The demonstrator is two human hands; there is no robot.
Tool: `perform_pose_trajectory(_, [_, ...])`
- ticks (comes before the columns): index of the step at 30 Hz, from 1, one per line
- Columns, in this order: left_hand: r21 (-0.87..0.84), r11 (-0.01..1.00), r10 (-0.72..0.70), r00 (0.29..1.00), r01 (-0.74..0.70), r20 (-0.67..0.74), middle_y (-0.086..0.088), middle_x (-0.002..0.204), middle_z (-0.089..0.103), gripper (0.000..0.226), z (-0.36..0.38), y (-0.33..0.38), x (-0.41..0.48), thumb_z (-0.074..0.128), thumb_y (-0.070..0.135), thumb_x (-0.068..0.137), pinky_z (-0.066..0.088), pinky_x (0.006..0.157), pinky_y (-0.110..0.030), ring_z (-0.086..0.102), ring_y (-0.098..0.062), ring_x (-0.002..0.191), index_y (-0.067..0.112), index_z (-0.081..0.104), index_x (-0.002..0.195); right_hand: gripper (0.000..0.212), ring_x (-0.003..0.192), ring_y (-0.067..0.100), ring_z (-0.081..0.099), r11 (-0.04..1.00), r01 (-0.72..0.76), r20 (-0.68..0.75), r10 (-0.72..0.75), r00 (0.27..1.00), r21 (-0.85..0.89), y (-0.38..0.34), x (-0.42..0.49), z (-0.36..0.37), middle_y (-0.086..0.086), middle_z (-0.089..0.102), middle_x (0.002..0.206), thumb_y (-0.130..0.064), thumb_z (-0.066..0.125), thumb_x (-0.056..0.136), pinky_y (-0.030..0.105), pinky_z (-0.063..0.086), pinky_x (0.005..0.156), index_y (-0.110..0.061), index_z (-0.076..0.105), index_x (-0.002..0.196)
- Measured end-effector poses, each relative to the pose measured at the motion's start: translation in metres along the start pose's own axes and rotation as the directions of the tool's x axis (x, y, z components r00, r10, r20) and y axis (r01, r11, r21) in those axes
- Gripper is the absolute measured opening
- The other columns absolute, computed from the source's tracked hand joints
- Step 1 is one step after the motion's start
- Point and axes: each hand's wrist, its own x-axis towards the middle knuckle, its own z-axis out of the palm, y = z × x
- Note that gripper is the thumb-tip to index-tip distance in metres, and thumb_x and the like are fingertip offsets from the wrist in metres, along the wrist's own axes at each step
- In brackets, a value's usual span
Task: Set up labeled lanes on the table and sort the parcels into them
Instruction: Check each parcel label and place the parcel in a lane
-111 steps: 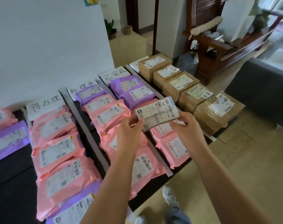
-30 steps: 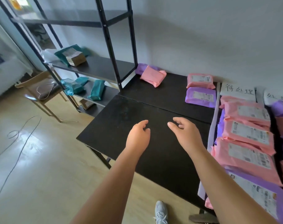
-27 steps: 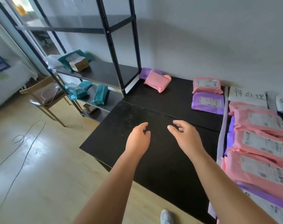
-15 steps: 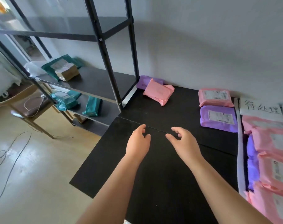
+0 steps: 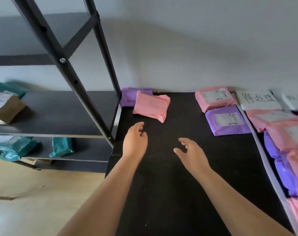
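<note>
A person's left hand [image 5: 135, 140] and right hand [image 5: 192, 154] are hovering apart over a matte black table [image 5: 161, 193], fingers loosely spread and gripping nothing. A pink plastic mailer parcel [image 5: 151, 106] is lying in the far-left corner, overlapping a purple plastic mailer [image 5: 127, 97]. A labelled pink parcel [image 5: 215, 98] and a labelled purple parcel [image 5: 227, 120] are sitting just left of a white handwritten lane card [image 5: 259, 99].

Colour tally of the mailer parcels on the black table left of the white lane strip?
Pink plastic mailers: 2, the back-corner pink mailer and the labelled pink mailer
Purple plastic mailers: 2, the back-corner purple mailer and the labelled purple mailer
Total: 4
</note>
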Motion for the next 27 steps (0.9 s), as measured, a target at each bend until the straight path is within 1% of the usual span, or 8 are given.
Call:
perform_pose_trajectory(5, [0.031,1.000,0.001,1.000,-0.001,0.007,0.002,0.138,0.054,0.047,0.006,-0.008,0.061,0.051,0.013,0.098,0.046,0.087,-0.028,0.056,-0.015,0.119,0.023,0.047,0.144,0.055,0.120,0.014,0.060,0.995,0.029,-0.036,-0.033,0.999,-0.100,-0.025,0.052,0.012,-0.003,0.057,0.138,-0.038,0.068,0.093,0.027,0.051,0.091,-0.029,0.048,0.143])
perform_pose_trajectory(8, [0.066,0.998,0.003,1.000,-0.005,0.017,-0.001,0.139,0.052,0.050,0.013,-0.012,0.097,0.052,0.014,0.097,0.050,0.090,-0.034,0.055,-0.019,0.118,0.024,0.045,0.146,0.057,0.120,0.016,0.060,0.988,0.068,-0.041,-0.075,0.996,-0.135,-0.039,0.093,0.015,0.000,0.058,0.137,-0.035,0.067,0.093,0.032,0.053,0.095,-0.026,0.046,0.145])
perform_pose_trajectory(12, [0.157,0.987,-0.047,0.997,0.038,0.057,-0.005,0.143,0.048,0.053,0.025,-0.019,0.144,0.054,0.017,0.096,0.047,0.098,-0.040,0.052,-0.026,0.123,0.021,0.042,0.147,0.057,0.117,0.020,0.061,0.977,0.096,-0.047,-0.107,0.993,-0.188,-0.051,0.143,0.023,0.003,0.060,0.134,-0.034,0.068,0.093,0.037,0.052,0.095,-0.021,0.046,0.144])
perform_pose_trajectory(17, [0.222,0.975,-0.027,0.996,0.006,0.088,-0.013,0.137,0.053,0.050,0.044,-0.032,0.189,0.054,0.010,0.092,0.043,0.096,-0.043,0.051,-0.032,0.121,0.012,0.046,0.140,0.052,0.111,0.022,0.061,0.963,0.058,-0.066,-0.078,0.995,-0.263,-0.055,0.189,0.043,0.003,0.063,0.124,-0.038,0.066,0.093,0.040,0.048,0.094,-0.021,0.047,0.137])
perform_pose_trajectory(20, [0.235,0.971,-0.063,0.995,0.043,0.080,-0.015,0.150,0.042,0.063,0.056,-0.036,0.208,0.051,0.010,0.094,0.038,0.104,-0.043,0.042,-0.034,0.133,0.011,0.029,0.153,0.047,0.110,0.021,0.061,0.961,0.067,-0.084,-0.092,0.992,-0.267,-0.053,0.208,0.054,0.000,0.063,0.117,-0.038,0.064,0.093,0.042,0.045,0.098,-0.021,0.048,0.133])
perform_pose_trajectory(22, [0.226,0.972,-0.085,0.993,0.064,0.085,-0.015,0.146,0.046,0.064,0.062,-0.037,0.215,0.049,0.010,0.093,0.040,0.101,-0.044,0.046,-0.035,0.129,0.015,0.027,0.154,0.042,0.107,0.020,0.061,0.962,0.073,-0.085,-0.099,0.991,-0.264,-0.052,0.215,0.059,-0.001,0.064,0.112,-0.036,0.063,0.093,0.043,0.045,0.100,-0.021,0.050,0.130])
perform_pose_trajectory(24, [0.221,0.974,-0.067,0.994,0.046,0.087,-0.015,0.135,0.054,0.059,0.066,-0.039,0.217,0.047,0.009,0.092,0.044,0.094,-0.043,0.052,-0.036,0.119,0.016,0.034,0.149,0.042,0.108,0.020,0.061,0.963,0.075,-0.093,-0.102,0.990,-0.260,-0.050,0.217,0.064,-0.001,0.064,0.113,-0.035,0.062,0.093,0.044,0.044,0.101,-0.021,0.051,0.131])
perform_pose_trajectory(27, [0.213,0.977,-0.036,0.998,0.023,0.058,-0.013,0.130,0.057,0.056,0.067,-0.040,0.211,0.051,0.008,0.091,0.046,0.088,-0.039,0.055,-0.034,0.115,0.016,0.040,0.145,0.046,0.111,0.021,0.061,0.966,0.059,-0.108,-0.089,0.990,-0.251,-0.047,0.214,0.066,0.000,0.064,0.118,-0.033,0.063,0.093,0.044,0.043,0.103,-0.020,0.051,0.135])
